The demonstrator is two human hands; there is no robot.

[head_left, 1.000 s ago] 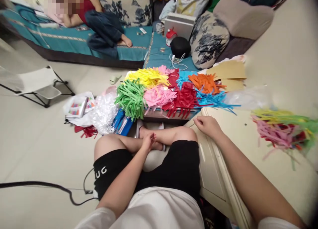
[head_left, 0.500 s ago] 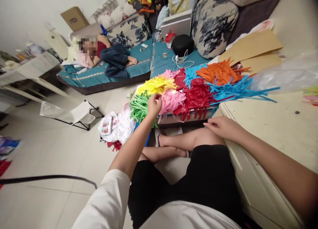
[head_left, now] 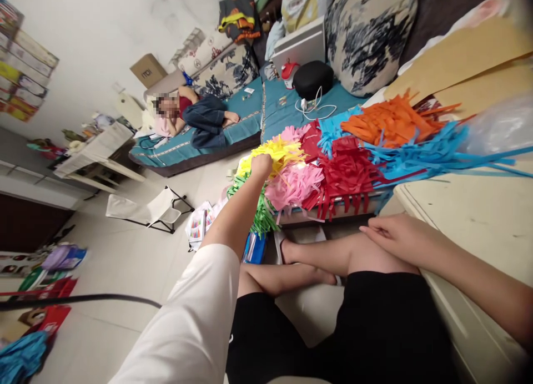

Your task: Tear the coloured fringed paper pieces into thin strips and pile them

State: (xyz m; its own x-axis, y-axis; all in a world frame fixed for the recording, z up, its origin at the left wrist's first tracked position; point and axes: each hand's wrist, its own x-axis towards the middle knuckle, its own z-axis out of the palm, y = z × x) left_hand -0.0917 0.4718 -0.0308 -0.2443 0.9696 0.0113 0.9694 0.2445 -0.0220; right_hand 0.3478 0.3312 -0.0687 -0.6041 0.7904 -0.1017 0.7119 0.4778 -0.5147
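Observation:
My left hand (head_left: 261,165) reaches forward over the fringed paper bundles, its fingers curled down out of sight at the yellow strips (head_left: 283,151). Whatever they grip is hidden. Green strips (head_left: 264,212) hang below that wrist, partly covered by my forearm. Close by on the right are pink strips (head_left: 295,185), then a dark red bundle (head_left: 347,167). Farther right lie orange strips (head_left: 387,120) and long blue strips (head_left: 437,151). My right hand (head_left: 391,231) rests loosely on my knee beside the cabinet, with fingers partly bent and nothing held.
A cream cabinet top (head_left: 478,212) stands on my right. Behind the bundles, a person (head_left: 200,115) lies on the teal-covered sofa (head_left: 244,131). A white folding stool (head_left: 145,209) and a blue box (head_left: 254,248) are on the floor, left and below.
My left hand has moved forward from above the green and pink strips to the yellow ones. The view has swung left; my right hand stays on the knee.

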